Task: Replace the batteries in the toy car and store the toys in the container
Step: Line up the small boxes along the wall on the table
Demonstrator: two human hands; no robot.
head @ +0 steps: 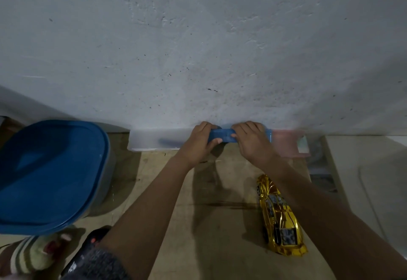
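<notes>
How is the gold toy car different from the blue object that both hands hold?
The gold toy car is shiny; the blue object looks dull. The gold toy car lies untouched on the surface; the blue object is gripped by the left hand and right hand.

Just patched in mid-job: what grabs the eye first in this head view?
Both hands meet at the far edge of the table, where the left hand and right hand grip a blue object at a clear bin. A shiny gold toy car lies beside the right forearm. A big blue-lidded container stands at the left.
</notes>
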